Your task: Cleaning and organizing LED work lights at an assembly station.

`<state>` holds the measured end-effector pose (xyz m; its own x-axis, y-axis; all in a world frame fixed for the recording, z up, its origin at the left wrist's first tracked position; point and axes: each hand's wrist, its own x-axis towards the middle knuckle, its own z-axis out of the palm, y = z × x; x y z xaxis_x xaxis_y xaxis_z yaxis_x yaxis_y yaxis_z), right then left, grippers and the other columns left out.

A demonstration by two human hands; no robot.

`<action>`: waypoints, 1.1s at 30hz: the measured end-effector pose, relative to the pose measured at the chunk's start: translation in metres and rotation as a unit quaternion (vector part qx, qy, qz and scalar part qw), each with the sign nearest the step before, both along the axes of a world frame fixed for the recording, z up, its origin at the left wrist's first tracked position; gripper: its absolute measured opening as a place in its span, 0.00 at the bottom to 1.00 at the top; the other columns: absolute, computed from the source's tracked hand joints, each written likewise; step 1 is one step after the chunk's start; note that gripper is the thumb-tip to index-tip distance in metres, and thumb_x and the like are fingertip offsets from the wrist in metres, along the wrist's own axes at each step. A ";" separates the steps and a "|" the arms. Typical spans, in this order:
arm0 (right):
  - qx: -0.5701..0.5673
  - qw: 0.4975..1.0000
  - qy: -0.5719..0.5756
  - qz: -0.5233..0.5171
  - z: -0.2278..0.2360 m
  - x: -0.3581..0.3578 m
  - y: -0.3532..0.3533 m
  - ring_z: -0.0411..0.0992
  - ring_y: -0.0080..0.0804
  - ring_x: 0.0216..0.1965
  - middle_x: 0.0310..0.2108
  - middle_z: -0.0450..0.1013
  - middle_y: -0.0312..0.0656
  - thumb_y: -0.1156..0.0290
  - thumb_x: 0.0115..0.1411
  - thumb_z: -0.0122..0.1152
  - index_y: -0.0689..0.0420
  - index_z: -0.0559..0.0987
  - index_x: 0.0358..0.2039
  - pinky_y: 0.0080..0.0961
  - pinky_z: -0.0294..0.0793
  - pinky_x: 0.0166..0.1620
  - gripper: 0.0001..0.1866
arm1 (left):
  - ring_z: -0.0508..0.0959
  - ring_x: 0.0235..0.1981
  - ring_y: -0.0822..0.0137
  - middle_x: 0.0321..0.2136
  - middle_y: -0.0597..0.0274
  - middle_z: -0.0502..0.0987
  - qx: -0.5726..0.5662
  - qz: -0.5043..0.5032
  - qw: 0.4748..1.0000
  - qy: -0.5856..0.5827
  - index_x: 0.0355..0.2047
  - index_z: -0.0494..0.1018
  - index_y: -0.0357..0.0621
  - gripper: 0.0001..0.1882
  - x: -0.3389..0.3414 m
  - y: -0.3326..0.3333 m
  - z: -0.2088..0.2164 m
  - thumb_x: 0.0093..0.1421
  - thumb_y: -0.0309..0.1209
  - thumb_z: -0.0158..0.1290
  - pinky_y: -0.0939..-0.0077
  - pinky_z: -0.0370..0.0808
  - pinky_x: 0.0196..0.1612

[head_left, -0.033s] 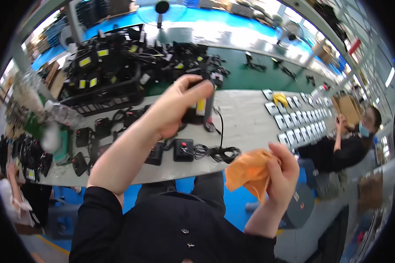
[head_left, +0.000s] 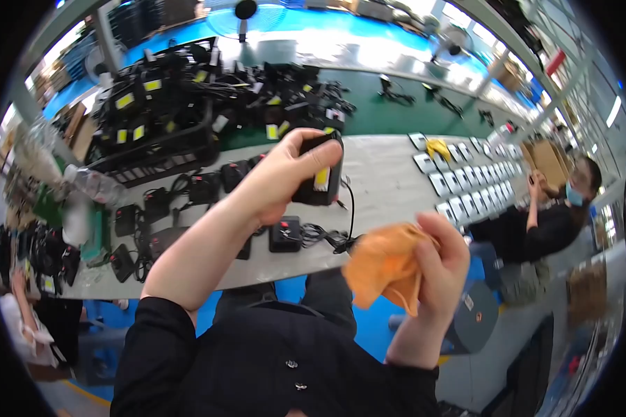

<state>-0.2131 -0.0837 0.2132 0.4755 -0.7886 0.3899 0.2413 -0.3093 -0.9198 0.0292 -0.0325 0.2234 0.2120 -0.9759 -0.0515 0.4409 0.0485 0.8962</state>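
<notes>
My left hand (head_left: 285,170) is closed around a black box-shaped device (head_left: 332,177) with a yellow-and-white label, lifted above the pale worktop. A thin black cable (head_left: 352,208) hangs beside it; where it joins is hard to make out. My right hand (head_left: 444,264) pinches an orange cloth (head_left: 379,267), slightly blurred, over the table's near edge. Apart from the device, the cloth sits lower and to the right. Below my left hand lies another black box (head_left: 285,235) with a red part on top, next to a coiled cable (head_left: 318,236).
A black crate (head_left: 153,156) heaped with labelled black devices stands at the far left. More boxes with cables (head_left: 156,203) lie nearer. Rows of pale flat pieces (head_left: 466,182) and a yellow cloth (head_left: 437,148) lie right, near a masked person (head_left: 563,201). Another person is at lower left.
The device in my left hand has turned so that more of its broad face shows. The orange cloth has moved slightly left with my right hand. The whole view has shifted a little.
</notes>
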 end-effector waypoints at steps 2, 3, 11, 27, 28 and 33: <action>-0.036 0.999 -0.019 0.006 0.002 0.022 -0.001 0.71 0.26 0.42 0.40 0.71 0.42 0.83 0.51 0.61 0.64 0.78 0.41 0.20 0.70 0.44 0.14 | 0.73 0.39 0.74 0.39 0.61 0.72 -0.015 0.008 0.995 -0.095 0.53 0.60 0.38 0.29 -0.030 -0.010 -0.020 0.58 0.38 0.60 0.77 0.74 0.40; -0.076 0.997 -0.007 -0.009 0.002 0.028 -0.002 0.71 0.27 0.42 0.40 0.72 0.42 0.83 0.50 0.63 0.63 0.79 0.39 0.20 0.72 0.43 0.14 | 0.72 0.42 0.73 0.43 0.60 0.70 -0.015 -0.017 0.994 -0.108 0.55 0.60 0.39 0.27 -0.041 -0.008 -0.020 0.60 0.37 0.57 0.76 0.72 0.44; -0.305 0.934 0.065 -0.174 -0.016 0.003 0.005 0.73 0.28 0.33 0.36 0.72 0.42 0.86 0.45 0.67 0.59 0.81 0.32 0.20 0.74 0.32 0.13 | 0.68 0.55 0.69 0.54 0.57 0.64 -0.117 -0.195 0.973 0.046 0.63 0.49 0.43 0.43 -0.062 0.026 -0.023 0.51 0.22 0.61 0.74 0.67 0.55; -0.417 0.898 0.094 -0.104 -0.005 0.033 0.022 0.75 0.36 0.34 0.36 0.75 0.45 0.86 0.45 0.65 0.61 0.79 0.33 0.26 0.75 0.37 0.13 | 0.64 0.57 0.71 0.59 0.60 0.60 -0.200 -0.156 0.967 -0.016 0.68 0.42 0.44 0.44 -0.052 0.050 -0.032 0.55 0.10 0.51 0.77 0.69 0.56; -0.406 0.906 0.108 -0.058 -0.006 0.034 0.025 0.75 0.35 0.35 0.37 0.75 0.45 0.86 0.45 0.64 0.61 0.79 0.32 0.25 0.75 0.36 0.12 | 0.64 0.58 0.70 0.60 0.60 0.59 -0.190 -0.132 0.973 -0.026 0.68 0.42 0.44 0.45 -0.050 0.049 -0.032 0.55 0.10 0.51 0.76 0.70 0.56; -0.418 0.894 0.090 -0.129 -0.007 0.032 0.022 0.74 0.35 0.29 0.33 0.75 0.43 0.87 0.44 0.64 0.61 0.79 0.32 0.25 0.75 0.33 0.12 | 0.65 0.57 0.71 0.60 0.60 0.59 -0.160 -0.172 0.972 -0.020 0.68 0.43 0.44 0.44 -0.043 0.057 -0.035 0.55 0.09 0.50 0.76 0.71 0.54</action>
